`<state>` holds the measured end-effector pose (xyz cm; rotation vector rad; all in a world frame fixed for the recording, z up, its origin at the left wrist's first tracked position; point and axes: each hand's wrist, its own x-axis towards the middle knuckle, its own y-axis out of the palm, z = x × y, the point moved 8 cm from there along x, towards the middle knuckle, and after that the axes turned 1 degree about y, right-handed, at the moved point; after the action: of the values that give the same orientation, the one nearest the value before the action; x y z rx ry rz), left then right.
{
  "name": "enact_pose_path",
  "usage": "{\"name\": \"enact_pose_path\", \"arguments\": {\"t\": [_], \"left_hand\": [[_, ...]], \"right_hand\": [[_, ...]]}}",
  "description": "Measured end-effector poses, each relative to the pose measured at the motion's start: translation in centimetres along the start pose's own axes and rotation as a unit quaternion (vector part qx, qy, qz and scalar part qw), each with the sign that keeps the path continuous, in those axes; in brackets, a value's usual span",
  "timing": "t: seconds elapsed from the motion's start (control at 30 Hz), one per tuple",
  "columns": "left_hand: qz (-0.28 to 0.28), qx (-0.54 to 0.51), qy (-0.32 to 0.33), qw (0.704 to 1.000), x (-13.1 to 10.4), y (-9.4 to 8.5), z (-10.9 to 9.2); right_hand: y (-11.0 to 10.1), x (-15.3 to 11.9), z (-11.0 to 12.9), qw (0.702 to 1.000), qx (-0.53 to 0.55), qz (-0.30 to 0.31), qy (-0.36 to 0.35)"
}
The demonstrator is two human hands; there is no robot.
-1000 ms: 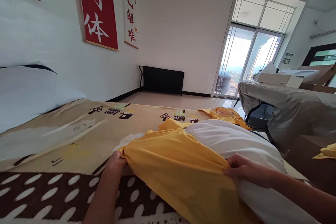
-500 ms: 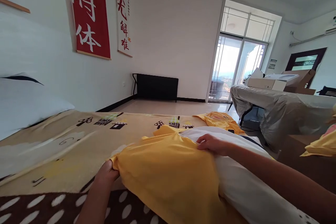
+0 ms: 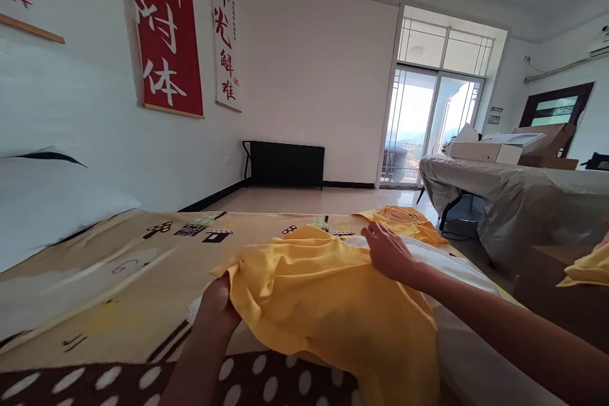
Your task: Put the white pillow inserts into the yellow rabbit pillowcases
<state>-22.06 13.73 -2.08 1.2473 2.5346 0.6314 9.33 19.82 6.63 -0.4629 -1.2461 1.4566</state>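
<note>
A bed with a patterned blanket fills the foreground, open floor beyond it. A yellow pillowcase is half drawn over a white pillow, long axis running left to right. Its left corner is pinched by the left hand; the right hand rests on its far edge, fingers extended. A red wall banner carries white Chinese characters.

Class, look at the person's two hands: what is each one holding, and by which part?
The left hand grips the yellow pillowcase at its near left corner. The right hand presses on its far edge over the white pillow; whether it pinches cannot be told.
</note>
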Motion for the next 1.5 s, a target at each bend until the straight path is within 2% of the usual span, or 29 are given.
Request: {"name": "enact_pose_path", "arguments": {"t": [0.07,0.13,0.2,0.27,0.4,0.5,0.63,0.8,1.0,1.1,1.17,1.23,1.3,1.37,1.5], "left_hand": [[0.018,-0.02,-0.011,1.0,-1.9,1.2,0.1],[0.049,-0.053,-0.01,0.997,-3.8,2.7,0.0],[0.086,-0.078,-0.003,0.993,-5.5,4.1,-0.2],[0.115,-0.085,0.007,0.99,-6.7,5.0,-0.4],[0.156,-0.102,0.004,0.983,-7.7,5.9,-0.4],[0.192,-0.127,-0.018,0.973,-8.0,6.6,0.0],[0.198,-0.141,-0.032,0.969,-7.9,7.0,0.6],[0.217,-0.113,-0.006,0.97,-7.5,7.1,0.8],[0.236,0.013,0.048,0.97,-7.1,7.0,0.3],[0.208,0.118,0.139,0.961,-6.9,6.7,-1.0],[0.155,0.199,0.228,0.94,-7.0,6.2,-2.2],[0.089,0.267,0.288,0.916,-7.3,5.5,-3.1],[0.051,0.302,0.304,0.902,-7.5,5.1,-3.5],[0.038,0.301,0.302,0.904,-7.7,4.9,-3.8],[0.045,0.226,0.245,0.942,-7.7,4.6,-4.0]], "right_hand": [[0.2,-0.5,5.6,0.991,0.003,-0.027,-0.13],[0.5,-1.4,10.6,0.973,0.053,-0.025,-0.222],[1.0,-1.7,13.7,0.965,0.117,0.003,-0.233],[1.6,-1.5,15.3,0.967,0.15,0.029,-0.206],[2.9,-0.4,14.9,0.963,0.221,0.056,-0.144],[4.5,0.5,13.3,0.936,0.324,0.099,-0.097],[5.5,0.7,12.0,0.899,0.41,0.141,-0.059],[5.3,0.6,11.9,0.909,0.395,0.122,-0.057],[5.9,0.7,11.9,0.92,0.368,0.11,-0.081],[6.2,0.7,11.9,0.908,0.389,0.127,-0.087],[6.6,0.5,12.2,0.887,0.424,0.167,-0.077],[6.6,0.1,12.7,0.866,0.451,0.205,-0.074],[6.4,-0.2,13.3,0.854,0.465,0.222,-0.072],[6.0,-0.4,13.5,0.85,0.474,0.22,-0.065],[5.9,-0.3,13.6,0.852,0.481,0.202,-0.047]]}}
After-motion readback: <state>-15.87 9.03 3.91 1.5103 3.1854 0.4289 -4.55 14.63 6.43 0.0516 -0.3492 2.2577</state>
